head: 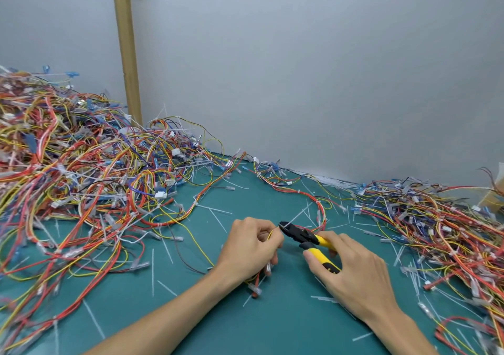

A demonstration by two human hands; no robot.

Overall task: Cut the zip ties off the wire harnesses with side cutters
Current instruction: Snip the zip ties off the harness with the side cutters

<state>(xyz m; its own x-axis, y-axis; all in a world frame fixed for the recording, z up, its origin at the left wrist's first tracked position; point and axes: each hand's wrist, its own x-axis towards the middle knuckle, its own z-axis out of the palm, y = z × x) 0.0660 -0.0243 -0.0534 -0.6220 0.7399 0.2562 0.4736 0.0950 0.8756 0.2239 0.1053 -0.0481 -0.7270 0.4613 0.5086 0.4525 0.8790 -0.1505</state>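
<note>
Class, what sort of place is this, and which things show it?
Probably a wiring workshop bench: heaps of harnesses, cut zip ties strewn over the green mat, and side cutters held in the right hand.

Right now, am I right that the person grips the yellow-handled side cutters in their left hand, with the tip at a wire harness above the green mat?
Not quite: the head view shows the side cutters in the right hand; the left hand holds the wire harness. The rest stands.
</note>
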